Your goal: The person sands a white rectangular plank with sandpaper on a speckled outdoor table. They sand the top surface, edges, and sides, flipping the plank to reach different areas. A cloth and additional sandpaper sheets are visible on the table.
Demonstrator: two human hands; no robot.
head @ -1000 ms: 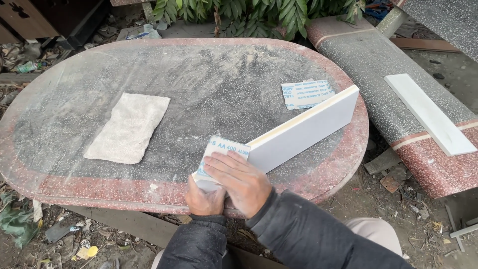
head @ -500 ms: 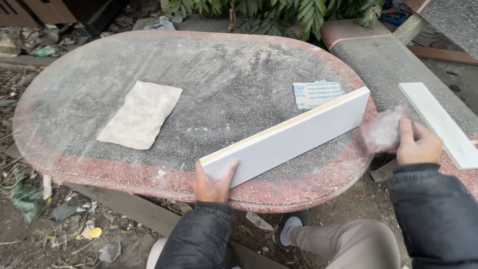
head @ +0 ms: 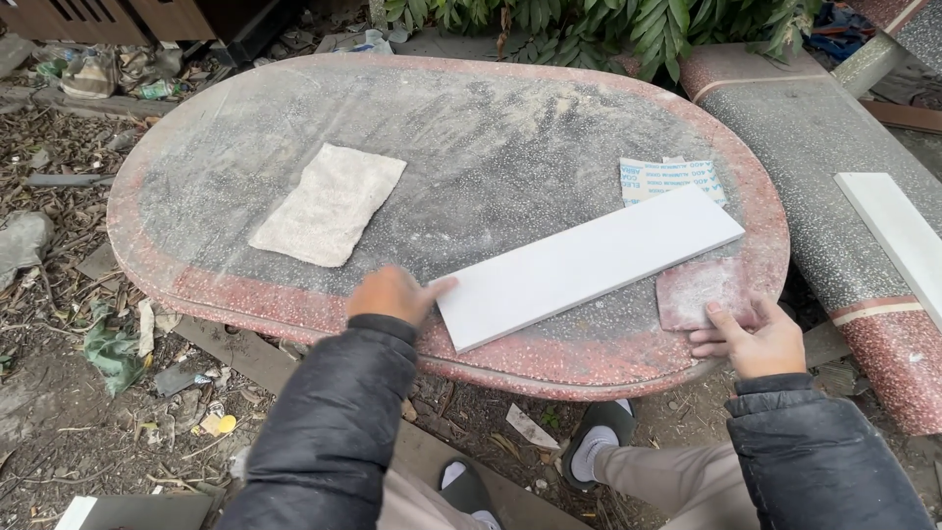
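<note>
Head view: oval stone table (head: 245, 128), dusty grey top w/ red speckled rim, fills most of the frame. White flat board (head: 589, 263) lies flat on it at approx 4 o'clock from table centre, long axis running 8 to 2 o'clock, near end just at the table's front rim.

Left hand (head: 392, 292) rests at the board's near-left corner, fingers (head: 437, 288) together & flat, tips touching the board edge; not gripping.

Right hand (head: 751, 339) at 3 o'clock of the board's near end, at the table's front-right rim. Thumb on top of a reddish-brown sandpaper sheet (head: 699, 291), other fingers curled under the rim side; looks pinched on the sheet's near edge. Sheet lies flat on the table, just beside the board's right end, touching or nearly so.

Pale rag (head: 329, 203) at 10 o'clock from the board, well apart. Light printed sheets (head: 672, 177) at 12 o'clock of the board's far end, partly tucked behind it. Second white strip (head: 898, 240) on the stone bench (head: 785, 128) at 3 o'clock. Dark jacket sleeves, sandalled feet below the table.
</note>
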